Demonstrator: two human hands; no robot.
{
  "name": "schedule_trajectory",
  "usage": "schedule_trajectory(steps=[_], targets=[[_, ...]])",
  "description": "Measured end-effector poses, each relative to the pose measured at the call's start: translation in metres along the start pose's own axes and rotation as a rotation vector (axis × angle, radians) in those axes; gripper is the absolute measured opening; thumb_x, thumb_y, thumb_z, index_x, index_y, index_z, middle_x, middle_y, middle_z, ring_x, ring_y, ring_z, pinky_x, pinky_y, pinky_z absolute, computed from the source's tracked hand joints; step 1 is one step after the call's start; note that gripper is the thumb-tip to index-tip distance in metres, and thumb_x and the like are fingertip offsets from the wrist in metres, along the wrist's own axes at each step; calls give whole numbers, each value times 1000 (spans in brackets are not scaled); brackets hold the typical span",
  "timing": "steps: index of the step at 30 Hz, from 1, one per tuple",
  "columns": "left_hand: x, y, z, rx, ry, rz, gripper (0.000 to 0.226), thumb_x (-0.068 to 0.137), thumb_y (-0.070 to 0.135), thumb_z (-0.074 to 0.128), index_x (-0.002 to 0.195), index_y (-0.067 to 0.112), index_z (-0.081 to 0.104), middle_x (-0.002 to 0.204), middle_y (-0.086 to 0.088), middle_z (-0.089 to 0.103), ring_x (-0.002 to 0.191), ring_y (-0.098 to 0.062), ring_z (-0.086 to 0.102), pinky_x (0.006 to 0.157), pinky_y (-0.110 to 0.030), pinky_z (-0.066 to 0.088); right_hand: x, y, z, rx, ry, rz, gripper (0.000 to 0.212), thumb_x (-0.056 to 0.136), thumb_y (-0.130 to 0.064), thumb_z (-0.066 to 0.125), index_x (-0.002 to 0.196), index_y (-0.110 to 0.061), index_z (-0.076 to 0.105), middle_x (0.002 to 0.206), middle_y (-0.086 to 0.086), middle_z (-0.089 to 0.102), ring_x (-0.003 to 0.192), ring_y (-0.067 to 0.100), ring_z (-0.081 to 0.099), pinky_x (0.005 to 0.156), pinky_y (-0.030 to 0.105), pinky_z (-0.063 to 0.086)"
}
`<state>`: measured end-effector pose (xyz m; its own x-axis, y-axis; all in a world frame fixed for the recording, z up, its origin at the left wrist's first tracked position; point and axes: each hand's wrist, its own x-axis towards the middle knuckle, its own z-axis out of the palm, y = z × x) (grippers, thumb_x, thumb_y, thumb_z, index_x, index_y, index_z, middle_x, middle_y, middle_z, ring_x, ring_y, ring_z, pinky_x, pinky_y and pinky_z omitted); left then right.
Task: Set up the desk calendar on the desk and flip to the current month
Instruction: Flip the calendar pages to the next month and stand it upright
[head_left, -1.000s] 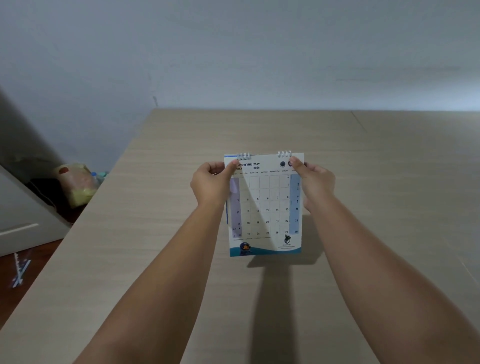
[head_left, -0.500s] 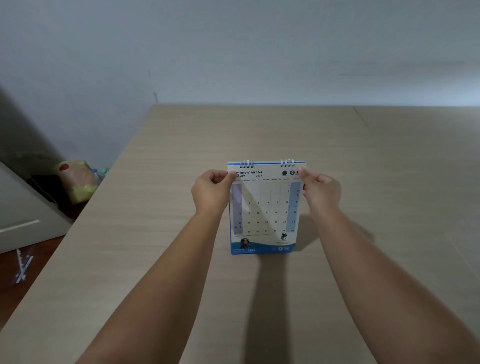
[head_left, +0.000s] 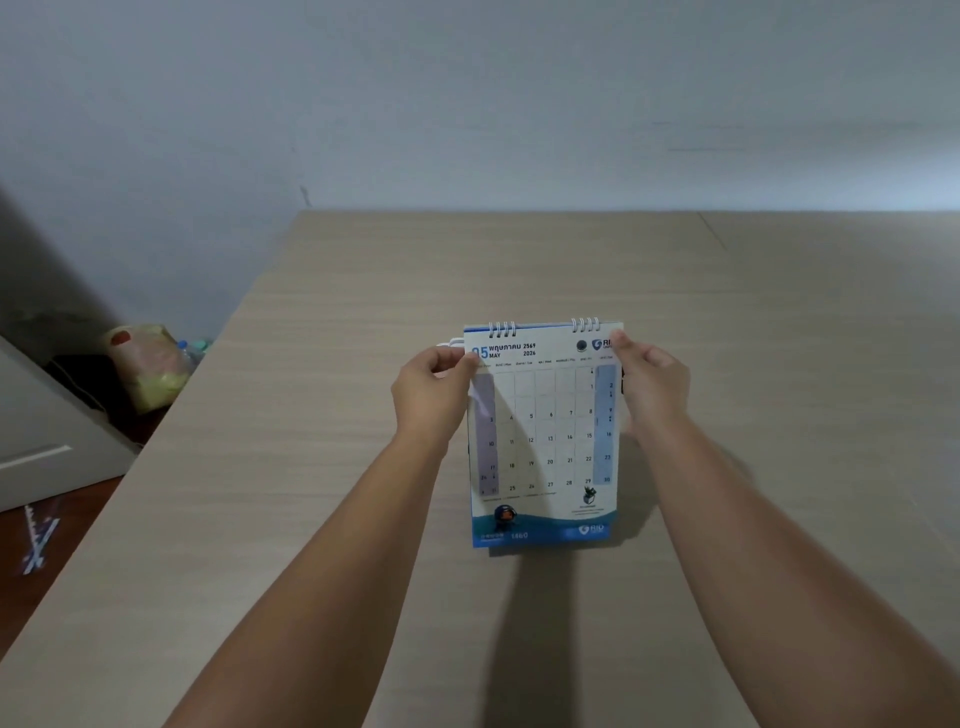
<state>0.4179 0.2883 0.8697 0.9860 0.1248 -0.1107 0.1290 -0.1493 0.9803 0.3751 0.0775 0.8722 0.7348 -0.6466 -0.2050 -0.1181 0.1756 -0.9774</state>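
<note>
A white spiral-bound desk calendar (head_left: 545, 441) stands upright on the light wood desk (head_left: 322, 364), its blue bottom edge resting on the surface. The facing page reads 05 MAY 2026. My left hand (head_left: 431, 395) pinches the upper left edge of the calendar. My right hand (head_left: 652, 389) holds the upper right edge, thumb on the front near the logo. Both forearms reach in from the bottom of the frame.
A grey wall runs behind the desk. Off the desk's left edge, lower down, sit a plastic bag (head_left: 148, 366) with bottles beside it, a white door or panel (head_left: 36, 441), and a red-brown floor (head_left: 47, 545).
The calendar came down from being held above the desk to standing on it, and its top tipped back. Both hands stayed on its upper corners.
</note>
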Motion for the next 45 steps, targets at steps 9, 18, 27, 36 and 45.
schedule_trajectory(steps=[9, 18, 27, 36, 45], targets=[[-13, -6, -4, -88, -77, 98, 10, 93, 21, 62, 84, 24, 66, 89, 7, 72, 78, -6, 65, 65, -18, 51, -10, 13, -8, 288, -132, 39, 10, 90, -25, 66, 89, -16, 62, 88, 5, 73, 75, 19, 71, 70, 37, 58], [-23, -25, -10, -40, -59, 133, 6, 93, 36, 60, 90, 33, 65, 94, -4, 76, 87, -19, 72, 76, -48, 60, -21, 25, -14, 326, -194, 10, 33, 79, -33, 72, 105, -13, 64, 95, 7, 72, 77, 18, 71, 70, 36, 59], [-19, -10, -10, -105, 65, 203, 9, 96, 27, 57, 99, 24, 65, 81, 12, 69, 69, 6, 63, 66, -18, 55, -27, 19, 20, 555, -96, 32, 8, 83, -11, 70, 80, -16, 64, 81, 3, 70, 84, 24, 66, 89, 46, 51], [-9, -37, -10, -92, 17, 112, 13, 96, 17, 59, 106, 15, 65, 91, 12, 71, 73, 8, 66, 59, -7, 48, -25, 28, 27, 234, -90, -35, 33, 87, -21, 67, 119, -12, 63, 106, 7, 74, 93, 22, 70, 82, 39, 59], [-8, -44, -7, 8, -221, -32, 15, 98, 33, 53, 98, 21, 62, 103, 2, 74, 97, -17, 71, 77, -34, 60, -53, 65, 13, -386, -152, 8, 68, 89, -29, 53, 152, -30, 27, 151, -3, 36, 132, 20, 47, 102, 39, 46]])
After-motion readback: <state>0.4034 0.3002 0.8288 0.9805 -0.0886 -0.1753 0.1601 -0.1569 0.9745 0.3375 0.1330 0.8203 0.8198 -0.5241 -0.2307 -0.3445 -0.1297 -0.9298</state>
